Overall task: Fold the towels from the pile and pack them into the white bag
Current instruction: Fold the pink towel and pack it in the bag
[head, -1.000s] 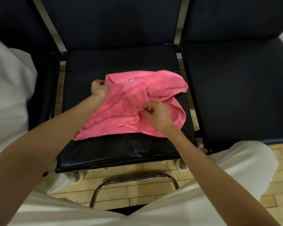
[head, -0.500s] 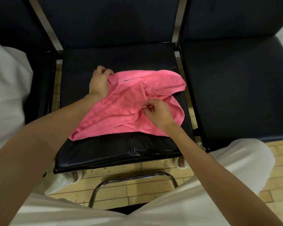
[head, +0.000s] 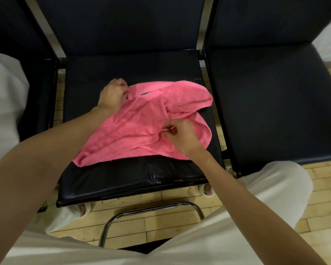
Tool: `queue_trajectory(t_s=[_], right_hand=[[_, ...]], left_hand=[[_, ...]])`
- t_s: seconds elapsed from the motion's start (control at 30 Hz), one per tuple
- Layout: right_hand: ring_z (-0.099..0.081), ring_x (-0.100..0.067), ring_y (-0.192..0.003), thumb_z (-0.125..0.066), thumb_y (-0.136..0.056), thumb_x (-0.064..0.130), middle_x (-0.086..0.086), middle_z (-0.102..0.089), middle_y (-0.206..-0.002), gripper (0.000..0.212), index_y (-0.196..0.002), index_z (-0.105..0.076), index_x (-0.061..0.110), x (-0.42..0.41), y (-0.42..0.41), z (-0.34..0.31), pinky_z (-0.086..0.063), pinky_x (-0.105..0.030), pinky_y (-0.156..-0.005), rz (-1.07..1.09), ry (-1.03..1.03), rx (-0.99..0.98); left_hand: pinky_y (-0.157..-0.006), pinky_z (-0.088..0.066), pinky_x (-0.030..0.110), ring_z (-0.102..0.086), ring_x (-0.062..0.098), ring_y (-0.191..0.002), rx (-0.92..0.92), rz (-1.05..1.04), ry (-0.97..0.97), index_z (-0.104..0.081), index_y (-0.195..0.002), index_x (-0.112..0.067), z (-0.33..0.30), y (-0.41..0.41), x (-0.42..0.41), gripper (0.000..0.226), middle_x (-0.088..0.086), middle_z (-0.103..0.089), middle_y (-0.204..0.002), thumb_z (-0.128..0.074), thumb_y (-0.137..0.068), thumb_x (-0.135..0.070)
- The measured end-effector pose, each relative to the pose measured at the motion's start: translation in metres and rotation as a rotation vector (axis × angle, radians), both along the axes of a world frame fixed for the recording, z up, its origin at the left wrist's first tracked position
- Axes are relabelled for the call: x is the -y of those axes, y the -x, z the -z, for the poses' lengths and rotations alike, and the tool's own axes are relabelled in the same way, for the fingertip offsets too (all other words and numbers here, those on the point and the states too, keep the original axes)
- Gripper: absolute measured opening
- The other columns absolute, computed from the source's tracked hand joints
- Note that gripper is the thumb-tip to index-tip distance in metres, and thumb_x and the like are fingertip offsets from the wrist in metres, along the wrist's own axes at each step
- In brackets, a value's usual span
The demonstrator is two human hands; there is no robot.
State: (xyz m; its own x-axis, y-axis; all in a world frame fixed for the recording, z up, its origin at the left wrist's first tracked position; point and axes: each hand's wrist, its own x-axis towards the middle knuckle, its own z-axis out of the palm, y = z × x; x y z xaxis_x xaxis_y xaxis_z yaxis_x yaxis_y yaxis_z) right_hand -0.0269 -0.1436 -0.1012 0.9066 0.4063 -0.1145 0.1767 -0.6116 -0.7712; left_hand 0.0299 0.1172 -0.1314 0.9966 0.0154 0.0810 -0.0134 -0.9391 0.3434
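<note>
Right hand (head: 182, 136) nearest, pinching a fold of pink towel (head: 141, 127) crumpled on black chair seat (head: 122, 176). Beyond, left hand (head: 113, 95) gripping far corner. Soft, light, limp; best held at corners.

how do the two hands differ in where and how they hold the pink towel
The left hand grips the pink towel at its far left edge; the right hand pinches a fold near the towel's middle. The left hand lies farther from the person, the right hand nearer. Both hold the same towel.
</note>
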Motion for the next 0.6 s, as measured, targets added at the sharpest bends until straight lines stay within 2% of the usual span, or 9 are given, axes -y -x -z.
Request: queue_trajectory(t_s=[0.13,0.2,0.3,0.37,0.47,0.6], right_hand=[[-0.061,-0.004,-0.074,-0.073,-0.078,0.004,-0.003,-0.073,-0.086,0.011,-0.087,-0.075,0.008,-0.001,0.004,-0.004,-0.049,-0.014,-0.074,-0.044,-0.016,0.048],[-0.061,-0.006,-0.074,-0.073,-0.076,0.000,-0.005,-0.073,-0.085,0.012,-0.086,-0.076,0.007,-0.001,0.006,-0.011,-0.049,-0.012,-0.073,-0.028,-0.072,0.126],[-0.060,-0.008,-0.073,-0.073,-0.073,-0.004,-0.008,-0.072,-0.083,0.014,-0.085,-0.076,0.004,-0.003,0.008,-0.021,-0.047,-0.009,-0.072,-0.009,-0.123,0.253],[-0.060,-0.007,-0.071,-0.074,-0.073,-0.003,-0.007,-0.072,-0.080,0.013,-0.084,-0.074,0.003,-0.004,0.009,-0.025,-0.045,-0.007,-0.071,0.022,-0.132,0.310],[-0.059,0.005,-0.065,-0.071,-0.079,0.000,0.000,-0.069,-0.077,0.009,-0.086,-0.069,0.007,-0.001,0.011,-0.034,-0.045,-0.005,-0.068,0.122,-0.136,0.155],[-0.060,0.006,-0.068,-0.070,-0.083,0.005,0.013,-0.063,-0.076,0.019,-0.092,-0.059,0.017,0.004,0.012,-0.043,-0.050,-0.011,-0.066,0.134,-0.207,0.059]], left_hand=[[-0.082,-0.045,0.034,-0.061,0.027,-0.094,-0.015,-0.048,0.149,-0.074,-0.095,-0.010,-0.009,0.007,0.015,0.015,0.011,-0.069,-0.098,-0.061,-0.087,-0.009],[-0.078,-0.047,0.026,-0.065,0.018,-0.086,0.001,-0.116,0.329,-0.074,-0.095,-0.012,-0.021,0.017,0.031,0.014,0.005,-0.072,-0.093,-0.064,-0.087,-0.017],[-0.071,-0.043,0.009,-0.060,0.000,-0.074,0.000,-0.106,0.534,-0.073,-0.094,-0.008,-0.036,0.038,0.059,0.013,-0.001,-0.071,-0.086,-0.070,-0.085,-0.015],[-0.072,-0.046,0.012,-0.060,-0.003,-0.069,-0.009,-0.077,0.650,-0.073,-0.092,-0.008,-0.043,0.054,0.073,0.010,-0.005,-0.068,-0.080,-0.072,-0.083,-0.012],[-0.074,-0.051,0.025,-0.067,0.012,-0.077,-0.014,-0.013,0.720,-0.073,-0.088,-0.013,-0.049,0.071,0.085,0.005,-0.003,-0.071,-0.081,-0.071,-0.084,-0.014],[-0.077,-0.051,0.023,-0.065,0.006,-0.079,-0.012,0.039,0.708,-0.075,-0.092,-0.013,-0.050,0.083,0.091,0.010,-0.003,-0.072,-0.086,-0.070,-0.084,-0.009]])
